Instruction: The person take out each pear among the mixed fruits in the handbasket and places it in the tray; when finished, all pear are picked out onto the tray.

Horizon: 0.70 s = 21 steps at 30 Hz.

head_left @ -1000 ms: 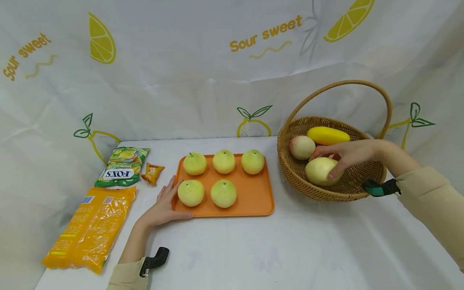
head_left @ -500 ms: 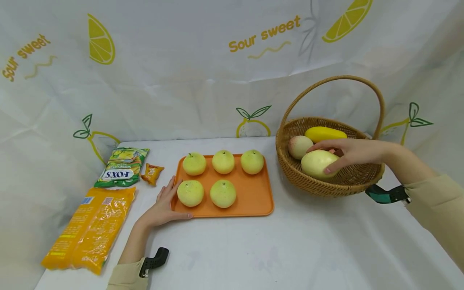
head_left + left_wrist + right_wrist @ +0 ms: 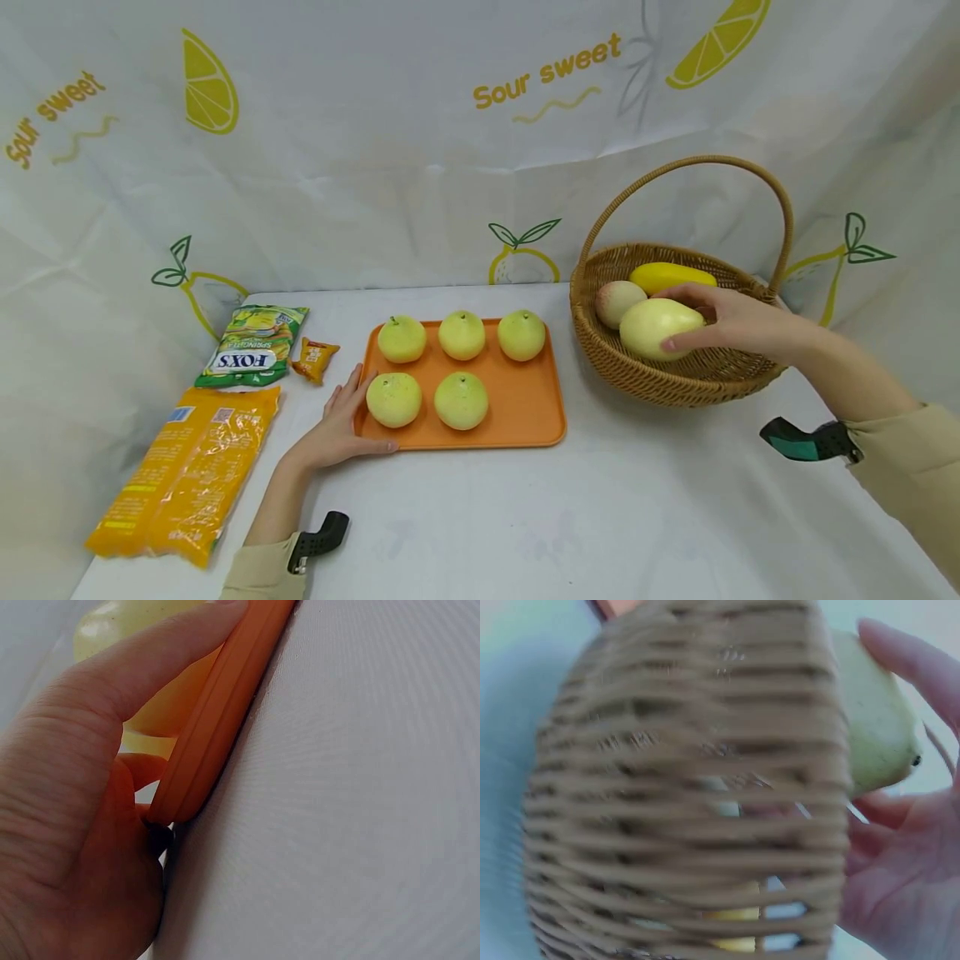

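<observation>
In the head view my left hand (image 3: 337,425) rests against the near left corner of an orange tray (image 3: 525,417), fingers straight along the left side and thumb on the front rim. Several round yellow-green fruits (image 3: 461,401) with short stems stand on the tray in two rows. My right hand (image 3: 727,321) grips a large pale yellow pear (image 3: 656,330) over the wicker basket (image 3: 637,387), thumb on its near side. The right wrist view shows the pear (image 3: 877,720) beside the basket's woven wall (image 3: 690,765), its dark-tipped end towards the palm.
A pinkish peach (image 3: 617,302) and a long yellow fruit (image 3: 671,276) lie in the basket, under its tall arched handle (image 3: 697,160). At the left lie a green candy bag (image 3: 255,343), a small orange packet (image 3: 315,360) and a large orange bag (image 3: 187,475).
My right hand has raised the pear and carried it slightly left within the basket's outline. The basket has shifted and tilted a little. My left hand and the tray have stayed put.
</observation>
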### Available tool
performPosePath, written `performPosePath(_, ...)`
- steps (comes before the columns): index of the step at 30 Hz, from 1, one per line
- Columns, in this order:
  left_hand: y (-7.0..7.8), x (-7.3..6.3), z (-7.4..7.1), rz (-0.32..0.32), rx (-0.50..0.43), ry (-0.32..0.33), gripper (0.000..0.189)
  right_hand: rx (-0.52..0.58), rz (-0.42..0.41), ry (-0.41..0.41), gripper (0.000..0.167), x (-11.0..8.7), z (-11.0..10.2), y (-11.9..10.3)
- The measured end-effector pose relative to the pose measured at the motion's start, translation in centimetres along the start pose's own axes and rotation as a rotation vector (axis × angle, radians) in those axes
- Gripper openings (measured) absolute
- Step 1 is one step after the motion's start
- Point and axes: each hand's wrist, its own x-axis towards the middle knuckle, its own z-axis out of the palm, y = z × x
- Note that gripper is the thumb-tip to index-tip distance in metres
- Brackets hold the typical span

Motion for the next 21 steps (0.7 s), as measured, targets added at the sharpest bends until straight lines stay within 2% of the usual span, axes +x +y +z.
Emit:
performPosePath(12,-0.2,0.0,0.0,0.008,-0.009,-0.003,0.117,0.136,0.059,0.137,0.074,-0.8,1.7,-1.4)
performPosePath(21,-0.2,0.1,-0.1,0.001,-0.007,-0.004,0.117,0.281,0.011,0.179,0.071,-1.1,2.7,-2.9)
